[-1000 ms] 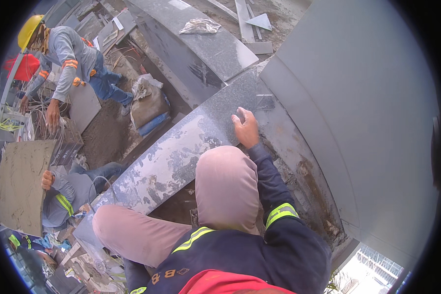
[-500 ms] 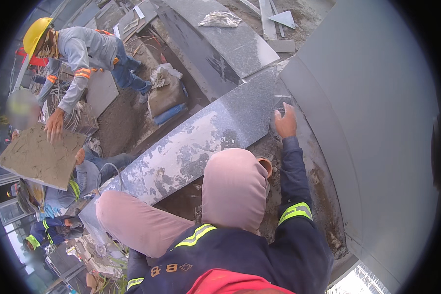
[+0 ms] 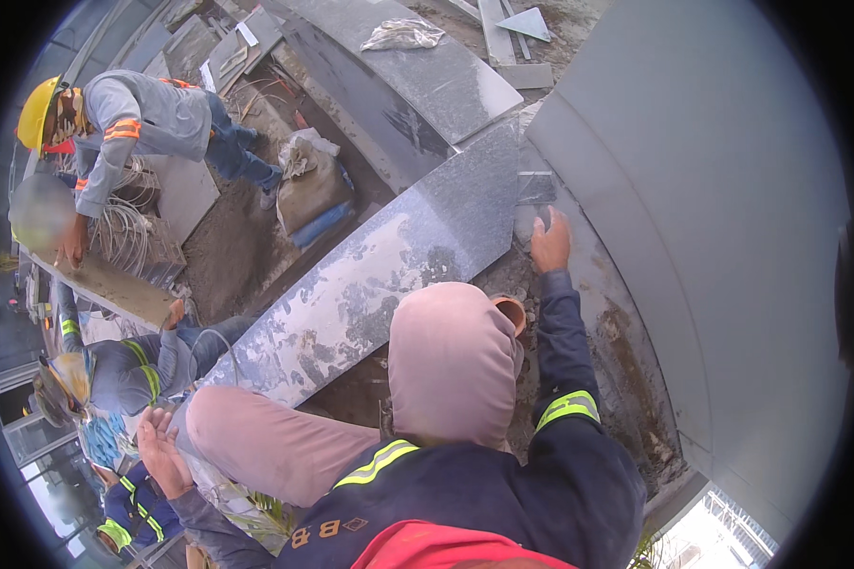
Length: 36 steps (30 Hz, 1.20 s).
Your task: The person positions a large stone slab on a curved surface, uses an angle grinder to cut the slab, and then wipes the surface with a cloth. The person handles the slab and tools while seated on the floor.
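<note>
My right hand (image 3: 550, 239) is over the narrow stone ledge beside the curved grey wall, thumb and forefinger apart. A small grey stone piece (image 3: 536, 187) lies just beyond its fingertips. No held object can be made out there, though the curled fingers hide part of the palm. At the lower left, my left hand (image 3: 163, 453) is raised with palm showing and fingers spread, holding nothing. Between the hands stretches a long grey stone slab (image 3: 351, 275), blotched with pale, dried residue. My bent knees in pink trousers (image 3: 455, 365) come up against its near side.
The tall curved grey wall (image 3: 721, 237) bounds the right side. An orange pipe end (image 3: 511, 314) shows beside my knee. At left, a co-worker in a yellow helmet (image 3: 38, 112) and another person hold a mortar-covered slab (image 3: 128, 289). A filled sack (image 3: 313, 185) stands beyond my slab.
My left hand has come into view at lower left. My right hand has drawn slightly back, exposing the small stone piece. The co-workers' slab has tilted flatter, and the helmeted person leans lower.
</note>
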Motion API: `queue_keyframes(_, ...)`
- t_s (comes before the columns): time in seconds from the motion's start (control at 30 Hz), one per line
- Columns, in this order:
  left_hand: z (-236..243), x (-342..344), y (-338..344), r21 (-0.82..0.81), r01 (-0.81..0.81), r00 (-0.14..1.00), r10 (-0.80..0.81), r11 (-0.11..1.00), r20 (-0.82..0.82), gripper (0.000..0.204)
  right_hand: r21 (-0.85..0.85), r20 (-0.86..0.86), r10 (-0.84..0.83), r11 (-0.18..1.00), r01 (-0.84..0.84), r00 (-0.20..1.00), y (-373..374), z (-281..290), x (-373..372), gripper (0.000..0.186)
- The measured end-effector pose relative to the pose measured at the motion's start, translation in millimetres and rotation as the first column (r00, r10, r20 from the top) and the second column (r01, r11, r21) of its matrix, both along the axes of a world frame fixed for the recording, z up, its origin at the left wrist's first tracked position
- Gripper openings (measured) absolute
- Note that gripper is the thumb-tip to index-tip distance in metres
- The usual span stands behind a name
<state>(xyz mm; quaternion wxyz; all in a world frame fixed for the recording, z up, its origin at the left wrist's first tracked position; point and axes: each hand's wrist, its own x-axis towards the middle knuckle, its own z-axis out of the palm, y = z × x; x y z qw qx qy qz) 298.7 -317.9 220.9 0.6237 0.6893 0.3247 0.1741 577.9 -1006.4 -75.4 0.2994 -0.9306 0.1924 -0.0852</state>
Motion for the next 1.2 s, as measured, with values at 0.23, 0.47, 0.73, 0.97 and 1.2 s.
queue_keyframes(0.23, 5, 129, -186, 0.283, 0.514, 0.857, -0.5, 0.81, -0.125, 0.035, 0.09, 0.044, -0.012, 0.996, 0.008, 0.999, 5, 0, 4, 0.05)
queue_keyframes(0.47, -119, 170, -278, -0.419, 0.626, 0.55, -0.753, 0.658, -0.362, 0.029, 0.063, -0.046, 0.193, 0.98, -0.19, 0.98, -7, 21, -2, 0.06)
queue_keyframes(0.73, -195, 271, -434, 0.625, 0.655, -0.111, -0.872, -0.425, -0.476, 0.02, -0.263, -0.122, 0.499, 0.817, -0.513, 0.858, -31, 45, 42, 0.102)
queue_keyframes(0.97, -265, 322, -545, 0.596, 0.133, -0.3, -0.606, -0.792, -0.737, 0.021, -0.417, -0.273, 0.553, 0.67, -0.614, 0.788, -31, 22, 72, 0.124)
queue_keyframes(1.2, -270, 341, -562, 0.323, -0.012, -0.304, -0.305, -0.946, -0.903, 0.022, -0.492, -0.297, 0.57, 0.596, -0.634, 0.766, -34, 10, 80, 0.105)
